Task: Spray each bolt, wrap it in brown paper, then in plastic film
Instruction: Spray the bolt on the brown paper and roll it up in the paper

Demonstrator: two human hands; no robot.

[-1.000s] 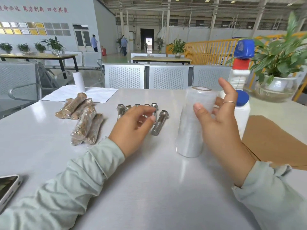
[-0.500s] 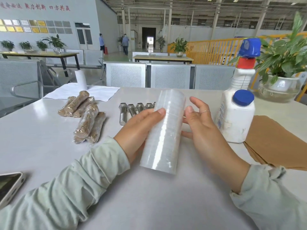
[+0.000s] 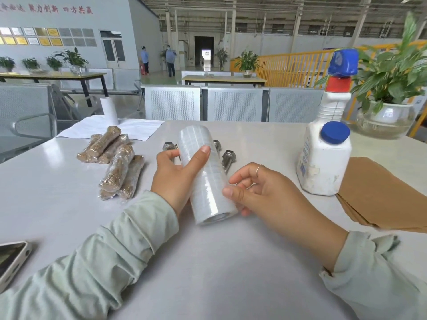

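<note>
Clear plastic film on a roll point(image 3: 204, 174) lies tilted between both hands, its near end low over the grey tabletop point(image 3: 208, 273). The left hand point(image 3: 178, 179) grips the roll from the left side, thumb across its front. The right hand point(image 3: 261, 195) touches the lower right edge of the roll with thumb and curled fingers; whether it pinches a loose film end cannot be told. Bare bolts point(image 3: 227, 158) lie just behind the roll, partly hidden by it and by the left hand. Wrapped bolts point(image 3: 117, 165) sit in a pile to the left of the left hand. A white spray bottle point(image 3: 323, 158) with a blue cap stands beyond the right hand, to its right, and brown paper point(image 3: 381, 192) lies further right, beside the bottle. A phone point(image 3: 11, 259) rests near the left sleeve
</note>
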